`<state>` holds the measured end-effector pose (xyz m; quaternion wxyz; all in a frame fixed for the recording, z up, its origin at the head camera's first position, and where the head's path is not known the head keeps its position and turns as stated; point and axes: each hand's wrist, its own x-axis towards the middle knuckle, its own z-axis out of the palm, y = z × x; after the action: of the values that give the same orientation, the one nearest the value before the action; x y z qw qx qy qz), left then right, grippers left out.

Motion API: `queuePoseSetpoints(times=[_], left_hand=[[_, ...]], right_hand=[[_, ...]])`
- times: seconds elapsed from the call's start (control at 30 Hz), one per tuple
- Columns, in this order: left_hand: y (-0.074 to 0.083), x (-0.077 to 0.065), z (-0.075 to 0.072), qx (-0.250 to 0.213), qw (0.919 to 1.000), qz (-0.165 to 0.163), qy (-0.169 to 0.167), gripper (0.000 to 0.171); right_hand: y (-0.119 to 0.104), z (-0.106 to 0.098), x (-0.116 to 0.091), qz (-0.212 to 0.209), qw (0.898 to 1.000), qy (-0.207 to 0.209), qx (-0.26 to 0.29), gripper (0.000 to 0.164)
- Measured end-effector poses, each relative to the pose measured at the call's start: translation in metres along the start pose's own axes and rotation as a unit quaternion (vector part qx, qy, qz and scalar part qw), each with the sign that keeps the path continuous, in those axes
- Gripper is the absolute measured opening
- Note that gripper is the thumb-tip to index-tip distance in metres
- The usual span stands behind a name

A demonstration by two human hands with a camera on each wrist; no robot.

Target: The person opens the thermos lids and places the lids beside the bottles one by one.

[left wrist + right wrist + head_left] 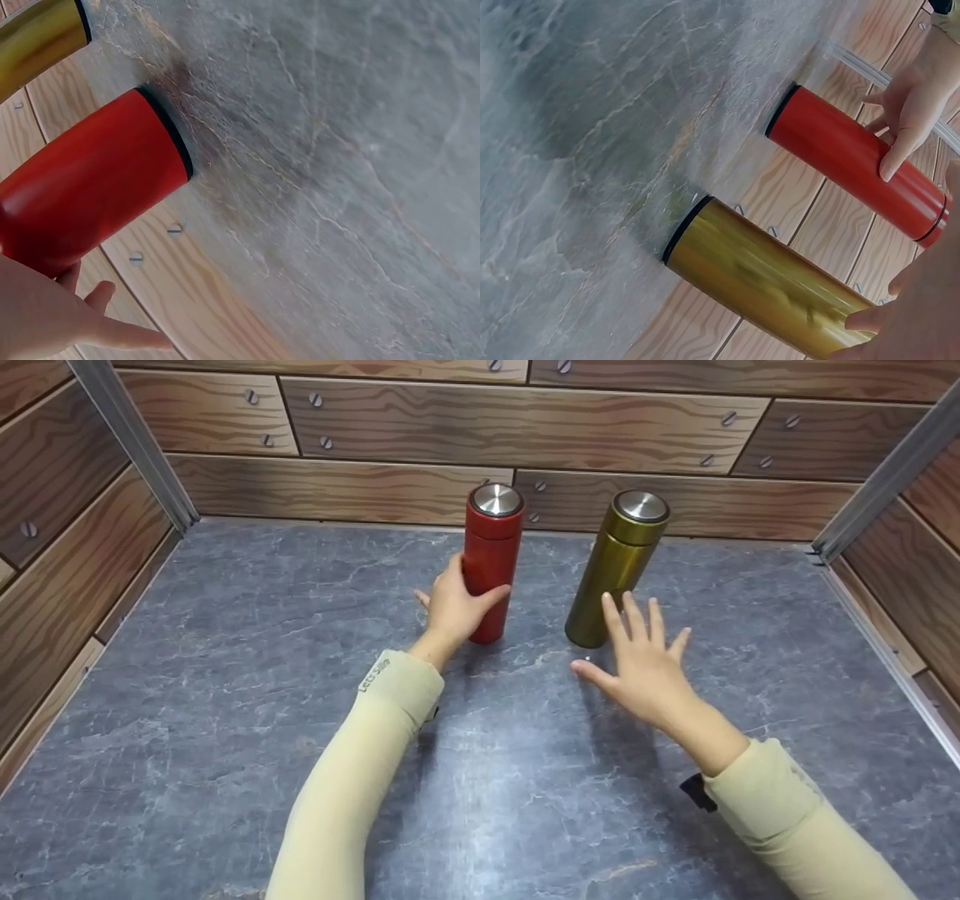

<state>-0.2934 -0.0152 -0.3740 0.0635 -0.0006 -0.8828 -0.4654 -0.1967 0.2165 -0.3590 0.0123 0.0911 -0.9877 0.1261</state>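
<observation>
A red thermos flask (491,562) with a silver lid stands on the table, left of a gold thermos flask (616,559) with a similar lid. My left hand (456,604) grips the lower half of the red flask from its left side. The thumb lies across its front, and the other fingers are partly hidden behind it or stick out to the left. Close in front of the gold flask is my right hand (649,675), fingers straight and spread. Its fingertips overlap that flask in the head view; whether they touch it, I cannot tell.
Both flasks stand on a grey marble-patterned table (225,720). Wood-patterned panels (420,427) close off the back and both sides, with metal corner posts (139,450) where they meet.
</observation>
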Motion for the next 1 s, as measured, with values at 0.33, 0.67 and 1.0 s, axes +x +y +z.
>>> queuePoseSetpoints(times=[0.33, 0.67, 1.0], left_hand=[[-0.007, -0.007, -0.016, -0.042, 0.9982, 0.043, 0.002, 0.063], [-0.01, -0.018, -0.035, -0.076, 0.9929, 0.092, 0.0, 0.059], [-0.006, -0.027, -0.049, -0.023, 0.9873, 0.155, -0.022, 0.059]], right_hand=[[-0.001, -0.003, -0.001, -0.011, 1.0, 0.019, -0.004, 0.094], [-0.001, -0.006, -0.001, -0.031, 0.999, 0.038, -0.011, 0.088], [0.0, -0.01, 0.0, -0.058, 0.996, 0.058, 0.045, 0.078]])
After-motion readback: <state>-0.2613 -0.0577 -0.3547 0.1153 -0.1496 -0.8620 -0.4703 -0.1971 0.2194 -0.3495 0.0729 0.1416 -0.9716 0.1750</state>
